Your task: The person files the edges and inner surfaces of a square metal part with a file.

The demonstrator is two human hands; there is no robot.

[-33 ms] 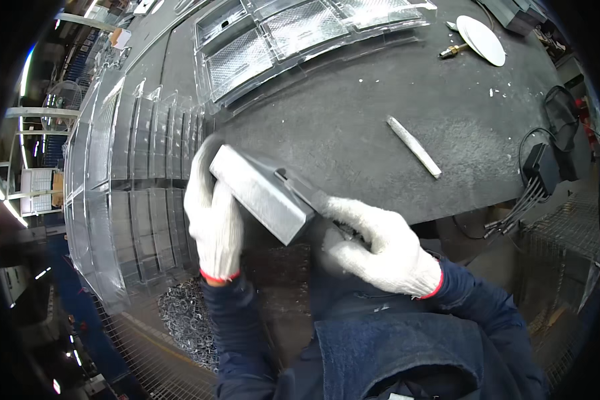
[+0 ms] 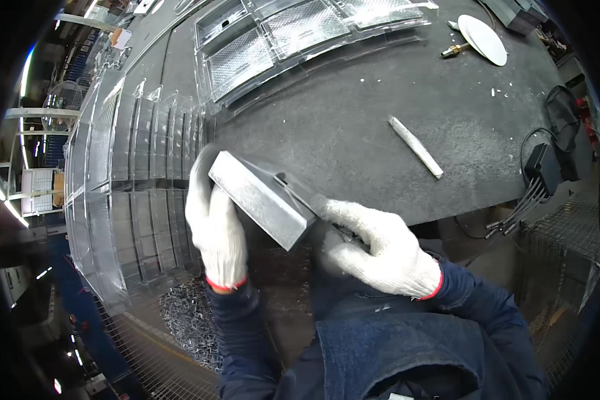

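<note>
Down at the near edge of the dark tabletop (image 2: pixel 353 127), both white-gloved hands hold a grey rectangular metal block (image 2: pixel 260 199), which lies tilted, its long axis running from upper left to lower right. The left hand (image 2: pixel 215 227) wraps around the block's left side, fingers curled up over its far end and the palm pressed against its flank, so this hand grips the block. The right hand (image 2: pixel 380 250) is closed in a fist just beside the block's lower right end, clasping a dark tool (image 2: pixel 300 190) whose tip lies on the block's top face; the tool's handle is hidden inside the glove. Both forearms wear dark blue sleeves with red glove cuffs showing.

To the left of the hands, a long row of clear plastic trays (image 2: pixel 140 173) runs along the tabletop's edge. More clear trays with meshed bottoms (image 2: pixel 273 40) lie at the far side. A pale slender rod (image 2: pixel 415 147) lies on the bare tabletop, well apart from the hands, to the right. Farther off sit a white round disc (image 2: pixel 483 39) and a small brass-coloured fitting (image 2: pixel 452 50) just beside it. A black box with cables (image 2: pixel 543 167) hangs at the right edge. Below the left forearm, a heap of metal shavings (image 2: pixel 190 320) lies on a wire grid.
</note>
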